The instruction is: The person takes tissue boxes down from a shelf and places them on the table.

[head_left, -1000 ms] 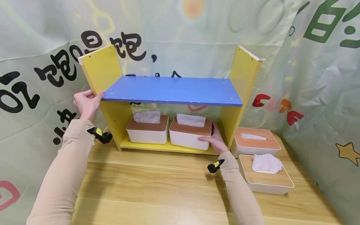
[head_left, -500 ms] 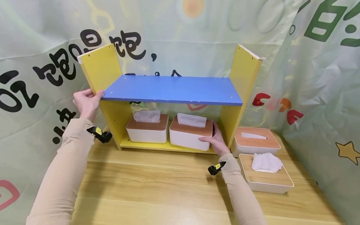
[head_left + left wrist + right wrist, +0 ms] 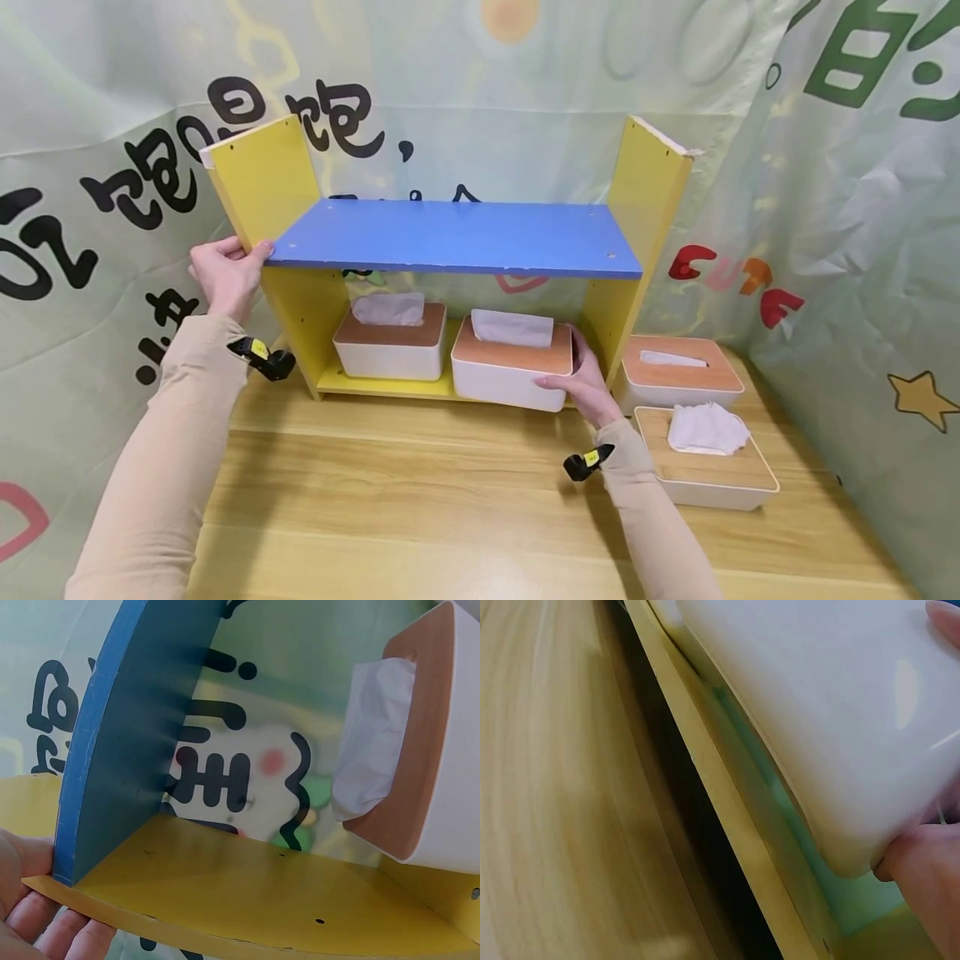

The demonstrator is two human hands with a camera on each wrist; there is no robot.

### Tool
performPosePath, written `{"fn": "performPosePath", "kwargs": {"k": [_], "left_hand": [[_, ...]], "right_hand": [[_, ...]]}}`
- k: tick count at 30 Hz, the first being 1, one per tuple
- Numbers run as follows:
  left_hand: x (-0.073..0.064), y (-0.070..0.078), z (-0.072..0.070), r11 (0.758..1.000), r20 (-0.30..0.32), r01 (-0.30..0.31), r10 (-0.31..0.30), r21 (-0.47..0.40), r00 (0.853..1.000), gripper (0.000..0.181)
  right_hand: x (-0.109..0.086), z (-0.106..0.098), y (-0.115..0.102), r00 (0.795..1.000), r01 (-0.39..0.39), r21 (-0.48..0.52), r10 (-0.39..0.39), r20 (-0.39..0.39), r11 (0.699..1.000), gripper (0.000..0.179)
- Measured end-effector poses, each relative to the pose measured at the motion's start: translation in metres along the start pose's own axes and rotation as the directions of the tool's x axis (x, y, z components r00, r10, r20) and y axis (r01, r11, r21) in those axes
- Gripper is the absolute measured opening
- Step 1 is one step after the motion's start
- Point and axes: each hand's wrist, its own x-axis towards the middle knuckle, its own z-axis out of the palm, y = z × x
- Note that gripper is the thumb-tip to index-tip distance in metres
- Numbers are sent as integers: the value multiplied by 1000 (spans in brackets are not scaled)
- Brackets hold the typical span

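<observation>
A yellow shelf unit (image 3: 272, 183) with a blue middle board (image 3: 457, 237) stands on the wooden table. My left hand (image 3: 228, 279) grips its left side panel, thumb at the blue board and fingers curled behind the yellow edge (image 3: 97, 909). In my right hand (image 3: 588, 379) is the right end of a tissue box (image 3: 502, 381), white with a brown wooden lid and a tissue (image 3: 513, 327) sticking up. That box is turned at an angle, its right front corner out past the lower shelf's front edge. In the right wrist view its white body (image 3: 832, 735) is close above the yellow edge.
A second tissue box (image 3: 390, 361) sits to the left on the lower yellow shelf (image 3: 375, 386). Right of the unit, two more tissue boxes stand on the table, one (image 3: 682, 396) behind the other (image 3: 712, 494). A printed cloth (image 3: 480, 142) hangs behind.
My right hand has drawn its tissue box forward and slightly right, its right end now farther out over the shelf edge. My left hand keeps its grip on the side panel.
</observation>
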Motion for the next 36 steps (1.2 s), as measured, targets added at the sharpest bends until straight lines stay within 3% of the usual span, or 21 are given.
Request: {"fn": "performPosePath", "kwargs": {"k": [7,16,26,36], "left_hand": [[0,-1,0,1000,3,5,-5,-3,1000,51],[0,-1,0,1000,4,16,-16,-20,1000,51],[0,1,2,1000,8,21,-21,-8,1000,51],[1,-1,2,1000,5,26,-26,-3,1000,52]], "right_hand": [[-12,-2,-7,1000,-14,21,14,-6,1000,117],[-30,-6,-15,999,27,66,-28,29,997,120],[-53,-8,-12,997,64,106,-68,30,992,123],[-74,-10,-2,998,57,89,-59,18,994,121]]}}
